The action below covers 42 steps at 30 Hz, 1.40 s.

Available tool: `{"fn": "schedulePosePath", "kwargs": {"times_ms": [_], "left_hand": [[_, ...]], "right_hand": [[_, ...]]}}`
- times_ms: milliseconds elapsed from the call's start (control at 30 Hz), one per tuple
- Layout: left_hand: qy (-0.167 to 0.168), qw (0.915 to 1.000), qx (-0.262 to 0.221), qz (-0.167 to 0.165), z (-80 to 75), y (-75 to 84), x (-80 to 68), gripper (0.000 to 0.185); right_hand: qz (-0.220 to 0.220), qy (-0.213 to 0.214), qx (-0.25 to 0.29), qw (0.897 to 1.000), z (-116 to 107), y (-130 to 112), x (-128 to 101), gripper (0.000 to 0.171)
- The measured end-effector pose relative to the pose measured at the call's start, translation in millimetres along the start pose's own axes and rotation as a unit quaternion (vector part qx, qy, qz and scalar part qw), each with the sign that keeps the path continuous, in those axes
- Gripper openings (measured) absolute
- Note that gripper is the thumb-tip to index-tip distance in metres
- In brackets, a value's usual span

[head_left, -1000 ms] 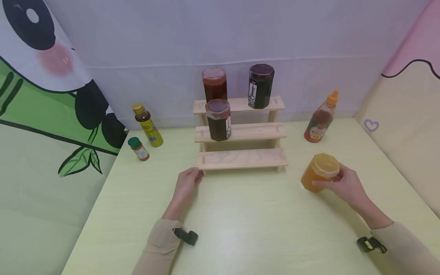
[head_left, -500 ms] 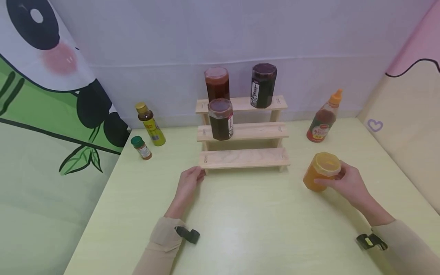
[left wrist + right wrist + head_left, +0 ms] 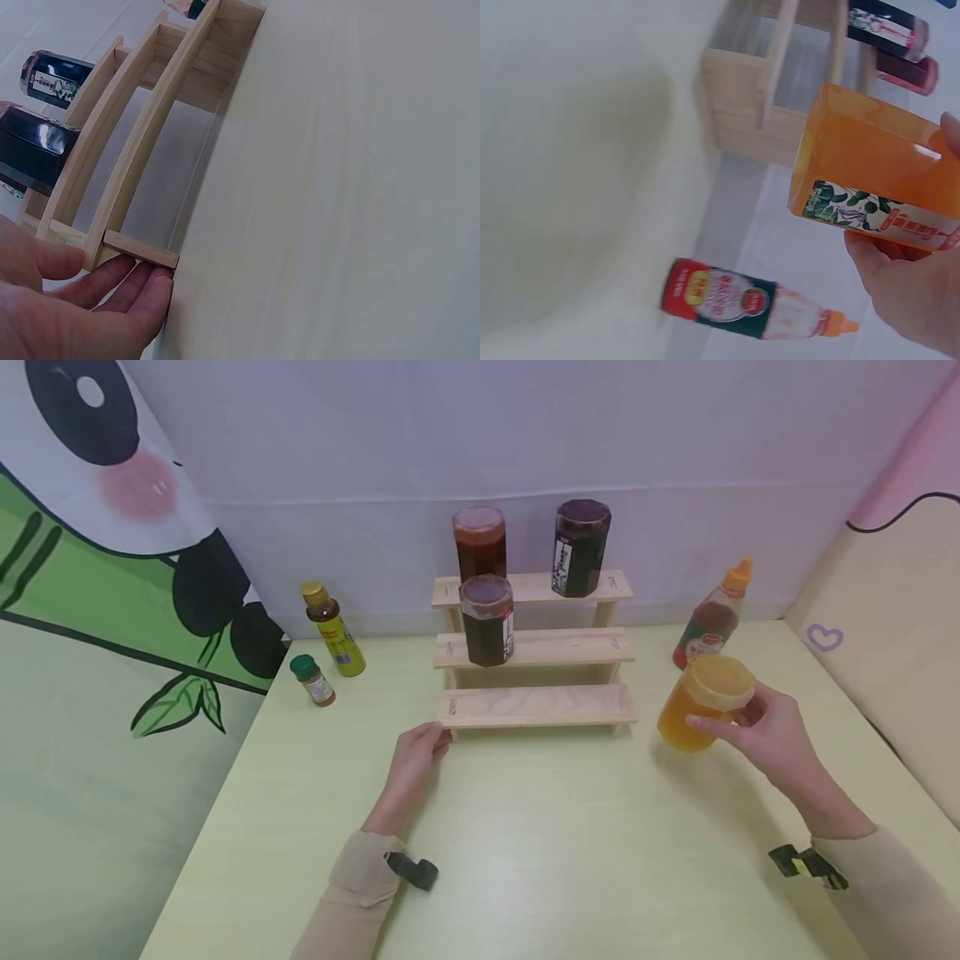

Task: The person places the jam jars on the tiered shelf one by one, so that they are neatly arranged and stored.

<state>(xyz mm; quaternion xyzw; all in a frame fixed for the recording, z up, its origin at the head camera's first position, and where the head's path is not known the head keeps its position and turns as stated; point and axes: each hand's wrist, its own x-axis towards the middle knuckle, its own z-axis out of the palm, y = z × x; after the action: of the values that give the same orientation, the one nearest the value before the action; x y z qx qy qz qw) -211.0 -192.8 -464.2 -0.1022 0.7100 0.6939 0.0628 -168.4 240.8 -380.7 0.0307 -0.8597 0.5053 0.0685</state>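
Gripping orange jar (image 3: 701, 714) near its lid: right hand (image 3: 772, 739) | likely heavy, smooth, fragile; hold mid-body | left hand (image 3: 412, 764) open, touching wooden rack (image 3: 536, 706).

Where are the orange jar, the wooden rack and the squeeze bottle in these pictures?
orange jar (image 3: 686, 727), head view, on its side wall below the lid.
wooden rack (image 3: 536, 704), head view, on its bare lowest step.
squeeze bottle (image 3: 724, 294), right wrist view, on its label.
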Motion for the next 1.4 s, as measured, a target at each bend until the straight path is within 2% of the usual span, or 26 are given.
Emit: {"fn": "schedulePosePath", "kwargs": {"times_ms": [233,533,633,767,1033,1200,1400], "left_hand": [[-0.002,1.0,-0.002,0.0,-1.4,-0.3,0.8,0.037],[0.001,0.9999,-0.002,-0.012,-0.4,1.9,0.7,0.037],[-0.001,0.9999,-0.002,-0.01,1.3,1.6,1.3,0.036],[-0.004,1.0,0.0,-0.005,2.0,2.4,1.0,0.036],[0.003,1.0,0.004,-0.008,-1.3,2.2,1.2,0.037],[0.003,0.9999,0.004,-0.013,0.3,2.0,1.6,0.037],[0.006,0.9998,0.008,-0.014,0.2,2.2,0.3,0.037]], "right_hand": [[-0.041,0.003,0.04,0.998,12.8,-31.9,13.7,0.049],[-0.083,-0.001,0.062,0.995,39.4,-56.1,43.3,0.053],[-0.077,0.005,0.054,0.996,45.3,-60.0,51.1,0.053],[-0.047,0.013,0.036,0.998,54.0,-64.2,62.9,0.059],[-0.027,0.003,0.059,0.998,78.8,-74.1,91.8,0.068],[-0.02,0.014,0.071,0.997,87.4,-78.4,102.2,0.068],[-0.012,0.023,0.061,0.998,95.1,-80.4,111.9,0.069]]}}
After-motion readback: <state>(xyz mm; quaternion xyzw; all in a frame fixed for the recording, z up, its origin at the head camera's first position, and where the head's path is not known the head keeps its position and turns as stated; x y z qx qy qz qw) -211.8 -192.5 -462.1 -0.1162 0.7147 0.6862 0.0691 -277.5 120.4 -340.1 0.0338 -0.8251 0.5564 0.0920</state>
